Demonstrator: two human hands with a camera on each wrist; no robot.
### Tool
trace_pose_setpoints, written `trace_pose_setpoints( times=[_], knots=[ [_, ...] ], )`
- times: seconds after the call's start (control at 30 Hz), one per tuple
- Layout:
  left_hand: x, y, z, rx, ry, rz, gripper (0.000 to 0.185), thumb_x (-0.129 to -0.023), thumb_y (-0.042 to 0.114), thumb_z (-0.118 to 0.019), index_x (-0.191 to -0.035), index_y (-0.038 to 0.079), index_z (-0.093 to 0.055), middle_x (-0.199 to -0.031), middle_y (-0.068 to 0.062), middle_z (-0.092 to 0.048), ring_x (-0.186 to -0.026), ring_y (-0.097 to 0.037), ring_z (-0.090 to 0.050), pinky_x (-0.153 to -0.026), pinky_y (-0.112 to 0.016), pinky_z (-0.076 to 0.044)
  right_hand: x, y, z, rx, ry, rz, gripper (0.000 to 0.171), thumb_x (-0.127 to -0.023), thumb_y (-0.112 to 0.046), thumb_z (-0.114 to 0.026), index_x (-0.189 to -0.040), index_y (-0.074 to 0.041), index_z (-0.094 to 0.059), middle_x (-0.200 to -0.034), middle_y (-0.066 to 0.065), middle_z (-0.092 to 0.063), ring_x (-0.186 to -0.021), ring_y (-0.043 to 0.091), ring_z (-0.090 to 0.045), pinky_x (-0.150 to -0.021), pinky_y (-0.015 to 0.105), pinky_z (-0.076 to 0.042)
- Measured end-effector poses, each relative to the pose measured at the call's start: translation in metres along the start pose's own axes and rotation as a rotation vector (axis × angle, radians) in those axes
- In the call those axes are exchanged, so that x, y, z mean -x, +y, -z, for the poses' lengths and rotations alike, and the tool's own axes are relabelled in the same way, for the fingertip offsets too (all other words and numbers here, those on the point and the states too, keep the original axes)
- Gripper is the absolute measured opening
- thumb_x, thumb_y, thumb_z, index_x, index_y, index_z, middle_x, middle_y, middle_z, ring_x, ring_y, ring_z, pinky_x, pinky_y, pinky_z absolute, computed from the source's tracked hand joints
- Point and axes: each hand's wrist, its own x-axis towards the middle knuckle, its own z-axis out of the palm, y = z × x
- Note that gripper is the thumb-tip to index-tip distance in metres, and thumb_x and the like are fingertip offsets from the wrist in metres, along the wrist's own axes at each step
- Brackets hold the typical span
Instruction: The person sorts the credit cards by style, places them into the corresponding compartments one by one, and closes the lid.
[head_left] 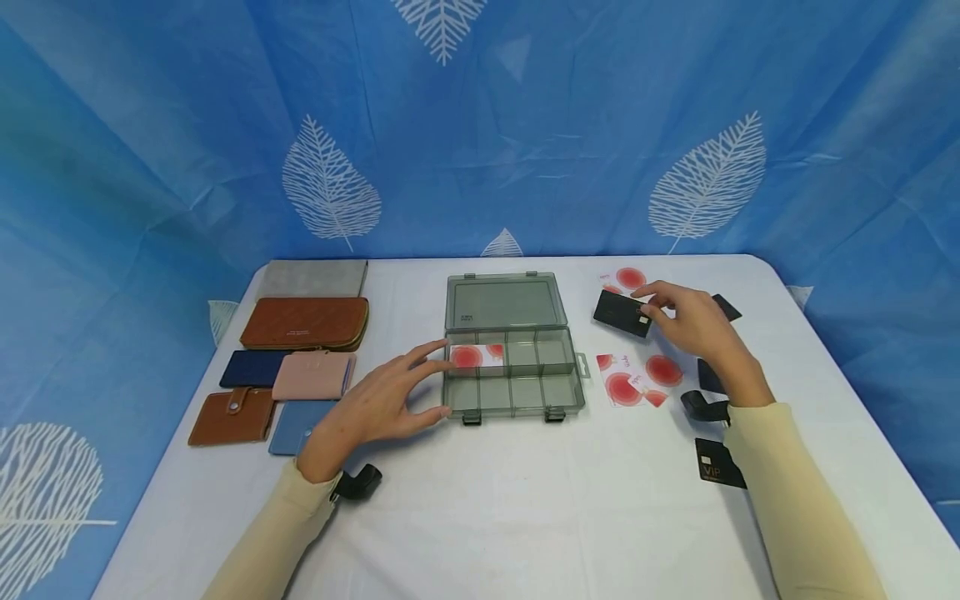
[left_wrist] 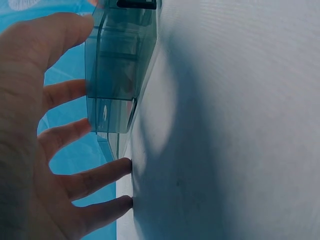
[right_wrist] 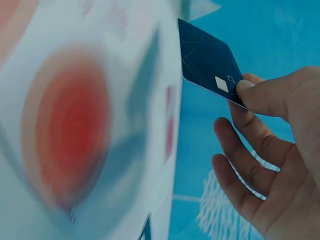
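Right hand pinches a black card, partly covering it; left hand, fingers spread, rests beside the organiser box; the wrist-view white card is blurred.

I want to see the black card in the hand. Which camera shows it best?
The right wrist view: the black card looks big there, pinched by the right hand. The head view shows it small. The left wrist view misses it.

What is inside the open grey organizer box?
The organizer box holds one white card with red circles in its back-left compartment. The other compartments look empty through the clear plastic. The left hand partly covers the box's left edge, so the card's left end is hidden.
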Motion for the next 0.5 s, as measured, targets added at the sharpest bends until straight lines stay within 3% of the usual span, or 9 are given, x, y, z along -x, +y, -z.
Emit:
trace_pose_setpoints(
  times=[0.33,0.5],
  knots=[
    [0.0,-0.001,-0.004,-0.043,-0.001,0.002,0.067,-0.098,0.049,-0.076,-0.156,0.021,-0.059,-0.171,-0.009,-0.04,-0.14,-0.037,-0.059,-0.098,-0.058,-0.057,0.008,-0.046,-0.01,-0.038,0.067,0.08,0.029,-0.105,-0.007,-0.068,-0.134,-0.007,-0.073,-0.119,0.02,-0.076,-0.118,0.047,-0.067,-0.096,0.066,-0.052],
    [0.001,-0.001,-0.004,-0.066,0.008,0.008,0.067,-0.097,0.049,-0.077,-0.155,0.021,-0.06,-0.171,-0.007,-0.04,-0.137,-0.037,-0.06,-0.089,-0.055,-0.06,0.01,-0.069,-0.019,0.0,0.08,0.176,0.029,-0.105,-0.008,-0.068,-0.133,-0.01,-0.072,-0.11,0.013,-0.077,-0.093,0.034,-0.07,-0.077,0.051,-0.055]
  ],
)
